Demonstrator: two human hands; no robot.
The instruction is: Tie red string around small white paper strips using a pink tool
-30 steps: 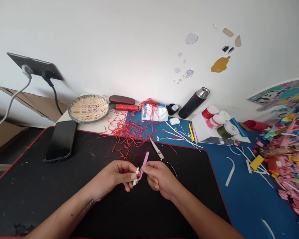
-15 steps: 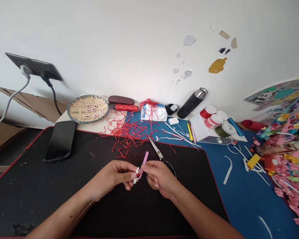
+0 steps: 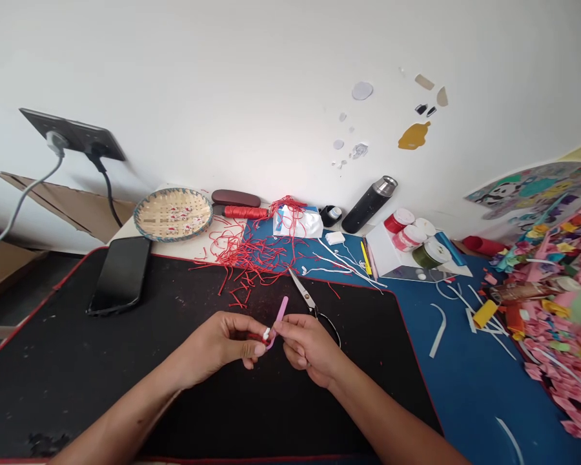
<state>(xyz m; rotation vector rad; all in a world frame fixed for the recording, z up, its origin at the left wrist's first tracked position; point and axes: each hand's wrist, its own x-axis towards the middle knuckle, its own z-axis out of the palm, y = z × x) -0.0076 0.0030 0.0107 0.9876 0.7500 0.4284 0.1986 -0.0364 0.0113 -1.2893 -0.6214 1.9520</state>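
Observation:
Above the black mat (image 3: 271,413), my left hand (image 3: 230,339) pinches a small white and red piece (image 3: 266,334), which looks like knotted cord, between thumb and fingers. Much of that piece is hidden by the fingertips. My right hand (image 3: 310,345) closes its thumb and forefinger on a slim light purple stick (image 3: 281,310). The stick's lower end bends toward the white and red piece and meets it near my left thumb. Just beyond my right hand lie metal scissors (image 3: 306,296), one handle ring partly behind that hand.
Cut red cord (image 3: 256,255) is heaped behind the hands, beside a red spool (image 3: 245,212) and woven basket (image 3: 173,215). A phone (image 3: 121,274) lies left. At the back stand a black flask (image 3: 369,205) and several spools (image 3: 430,253); folded pink paper (image 3: 556,342) piles up right.
My view has shifted slightly. My left fingers have turned the white and red piece, so less of its white shows. Both hands keep their pinches at nearly the same spot.

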